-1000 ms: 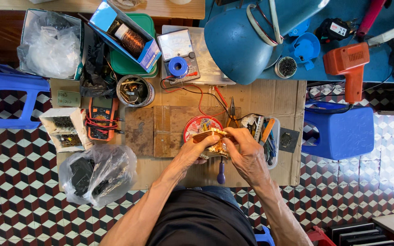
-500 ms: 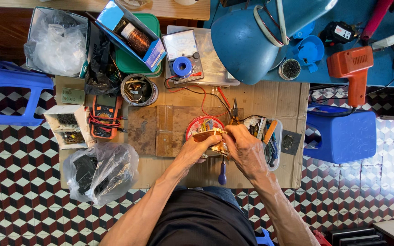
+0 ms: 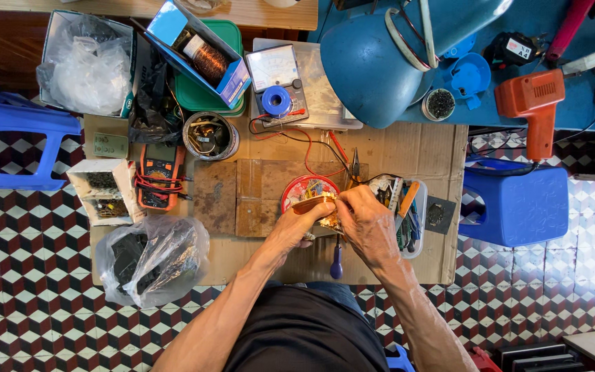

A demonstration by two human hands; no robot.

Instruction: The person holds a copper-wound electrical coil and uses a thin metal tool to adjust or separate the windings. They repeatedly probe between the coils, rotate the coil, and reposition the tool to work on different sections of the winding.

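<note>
My left hand [image 3: 296, 224] and my right hand [image 3: 365, 222] meet over a small brown and gold electronic part [image 3: 321, 209], both pinching it above a round red tin [image 3: 302, 187]. The part is mostly hidden by my fingers. A blue-handled screwdriver [image 3: 337, 260] lies just below my hands on the cardboard sheet [image 3: 256, 255]. Red and black wires [image 3: 315, 148] run from the meter toward my hands.
An orange multimeter [image 3: 160, 176], a tin of parts [image 3: 210, 136], an analog meter with blue tape roll [image 3: 277, 86], a clear tool tray [image 3: 408, 213], a black-filled plastic bag [image 3: 149, 258], an orange drill [image 3: 535, 103], a blue lamp shade [image 3: 380, 58], and blue stools [image 3: 518, 203] surround the work spot.
My hands stay together on the small part with only slight finger shifts. The view has moved a little; nothing else has moved.
</note>
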